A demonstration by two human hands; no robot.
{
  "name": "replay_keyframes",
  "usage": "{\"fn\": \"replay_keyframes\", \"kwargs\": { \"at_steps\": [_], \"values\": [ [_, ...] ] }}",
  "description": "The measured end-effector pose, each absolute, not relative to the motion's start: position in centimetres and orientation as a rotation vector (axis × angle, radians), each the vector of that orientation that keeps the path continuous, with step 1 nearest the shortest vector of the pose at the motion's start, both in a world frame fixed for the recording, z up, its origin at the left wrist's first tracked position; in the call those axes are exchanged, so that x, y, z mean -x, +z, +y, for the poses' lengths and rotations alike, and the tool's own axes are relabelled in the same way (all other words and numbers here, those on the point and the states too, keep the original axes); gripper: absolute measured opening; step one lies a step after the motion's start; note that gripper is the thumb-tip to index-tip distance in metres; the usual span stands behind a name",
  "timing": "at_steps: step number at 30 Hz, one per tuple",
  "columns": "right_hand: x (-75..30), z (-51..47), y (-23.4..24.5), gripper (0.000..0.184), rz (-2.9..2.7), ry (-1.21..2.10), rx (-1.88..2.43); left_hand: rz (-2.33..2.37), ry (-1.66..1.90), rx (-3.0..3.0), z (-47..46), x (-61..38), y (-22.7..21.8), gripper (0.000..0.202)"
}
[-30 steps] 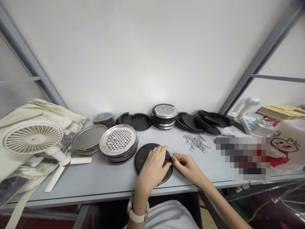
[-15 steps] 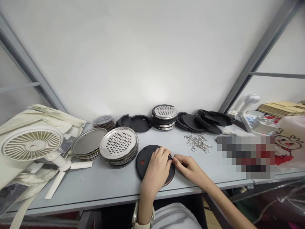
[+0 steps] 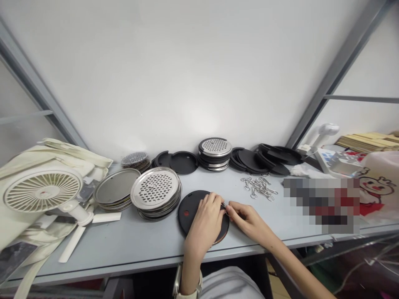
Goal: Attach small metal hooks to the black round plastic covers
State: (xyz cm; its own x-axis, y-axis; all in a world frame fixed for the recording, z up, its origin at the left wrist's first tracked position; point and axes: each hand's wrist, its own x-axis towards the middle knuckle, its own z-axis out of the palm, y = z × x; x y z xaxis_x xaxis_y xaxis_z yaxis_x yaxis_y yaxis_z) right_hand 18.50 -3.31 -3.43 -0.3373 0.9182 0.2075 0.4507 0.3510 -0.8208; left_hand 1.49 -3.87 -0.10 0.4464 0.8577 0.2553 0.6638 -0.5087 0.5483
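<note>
Head view: black disc (image 3: 190,201) lying near the front edge of the table (image 3: 131,241); left hand (image 3: 203,224) palm-down across it, whether gripping cannot be told; right hand (image 3: 245,219) pinching a small metal hook (image 3: 223,205) at the disc's right rim. The hook could slip if the pinch loosens; the disc could swivel under uneven pressure

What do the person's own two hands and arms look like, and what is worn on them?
The left hand and right hand wear no gloves. A pale, watch-like band circles the left wrist; the right wrist shows none. No sleeves appear on the visible forearms.
</note>
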Motion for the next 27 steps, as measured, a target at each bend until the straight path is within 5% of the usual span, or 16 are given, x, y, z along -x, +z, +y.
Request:
{"fn": "replay_keyframes", "kwargs": {
  "at_steps": [27],
  "values": [
    [-18.36,-3.44,-2.93,0.039,-2.048,0.871,1.178,1.297,0.725,-2.241,-3.85,-1.54,-0.35,0.017]
  ]
}}
